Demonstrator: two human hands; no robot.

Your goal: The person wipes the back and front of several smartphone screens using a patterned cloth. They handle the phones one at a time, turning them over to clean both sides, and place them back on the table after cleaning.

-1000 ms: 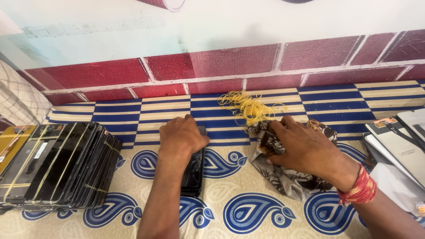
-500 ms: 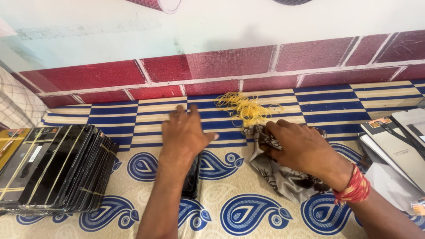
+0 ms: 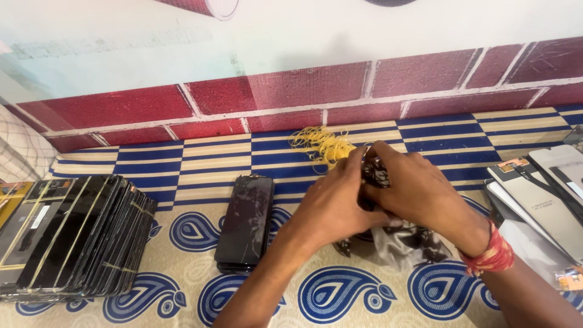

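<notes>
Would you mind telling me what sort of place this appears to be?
Probably a phone repair or parts workbench: a banded stack of dark screens lies at the left, a cracked phone screen in the middle, and loose display panels at the right, on a patterned cloth.

Yellow rubber bands [image 3: 322,144] — blue paisley cloth [image 3: 346,297] — red brick wall [image 3: 303,91]

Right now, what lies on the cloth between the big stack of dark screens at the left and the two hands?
In the head view, a small pile of cracked black phone screens lies flat there, apart from the banded stack and both hands.
</notes>
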